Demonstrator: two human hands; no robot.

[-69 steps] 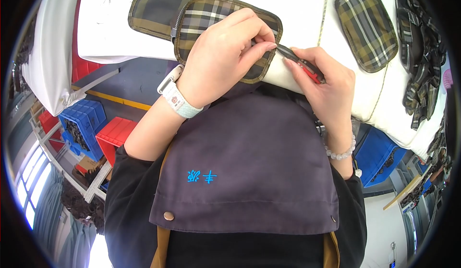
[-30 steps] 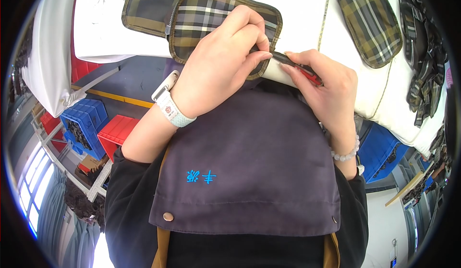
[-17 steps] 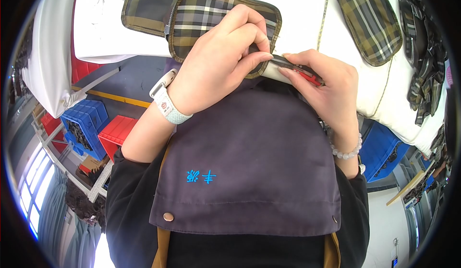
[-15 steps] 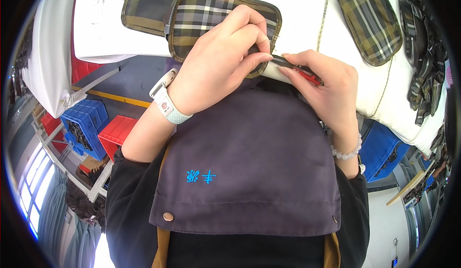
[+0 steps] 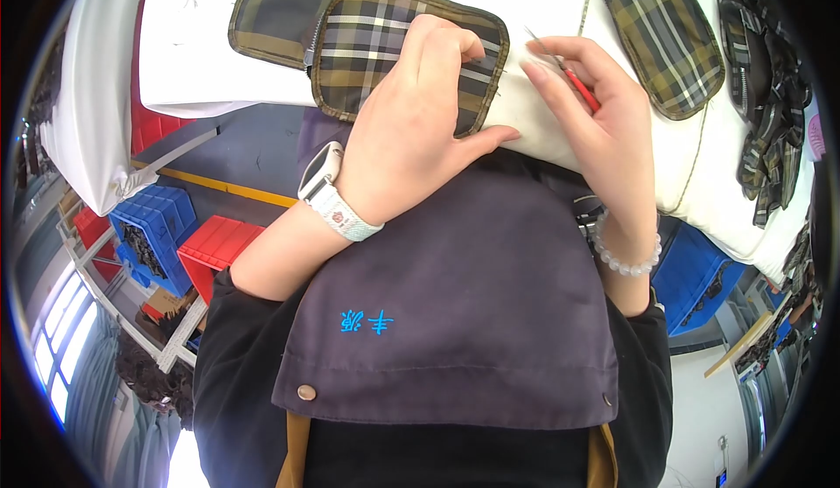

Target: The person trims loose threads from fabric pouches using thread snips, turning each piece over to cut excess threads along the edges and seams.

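A plaid pouch [image 5: 367,46] with dark piped edges and a zipper at its left end lies on the white work surface. My left hand [image 5: 420,94] rests over its right half, the fingers bent and the thumb stretched out away from them beyond the pouch's lower right corner. Right of the pouch, apart from it, my right hand [image 5: 604,103] holds small red-handled thread snips [image 5: 581,89], their thin metal tip pointing up and left. The far part of the snips is hidden by my fingers.
Another plaid pouch [image 5: 289,16] lies partly under the first. A third pouch [image 5: 669,42] and a heap of plaid pieces [image 5: 774,121] are at the right of the white surface [image 5: 542,125]. Blue crates [image 5: 171,226] and a red bin [image 5: 214,247] stand below left.
My hands have moved apart. The left thumb has opened away from the fingers, and the right hand has drawn up and back from the pouch edge with the snips.
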